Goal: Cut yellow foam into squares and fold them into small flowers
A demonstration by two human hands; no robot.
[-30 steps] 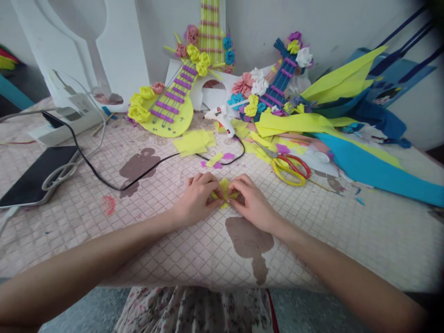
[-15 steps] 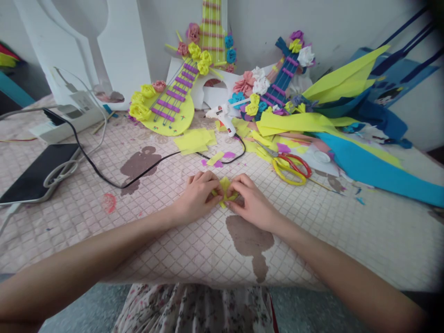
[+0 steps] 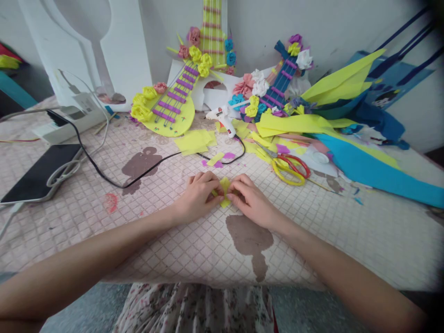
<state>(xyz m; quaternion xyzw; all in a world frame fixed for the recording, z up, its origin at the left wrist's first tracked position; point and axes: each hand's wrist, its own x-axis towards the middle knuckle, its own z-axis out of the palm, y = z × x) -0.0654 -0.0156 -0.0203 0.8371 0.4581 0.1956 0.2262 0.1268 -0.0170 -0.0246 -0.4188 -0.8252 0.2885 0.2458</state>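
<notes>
Left hand (image 3: 199, 198) and right hand (image 3: 252, 200) pinch paper (image 3: 225, 186) in front of the glue gun (image 3: 225, 122); light, even pressure seems best.

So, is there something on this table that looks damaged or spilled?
Yes, the tablecloth looks marred. A brown patch breaks its diamond pattern on the near side of the right hand; a second patch runs under the black cord. Stains or worn spots, I cannot tell. A reddish smudge also marks the left side.
</notes>
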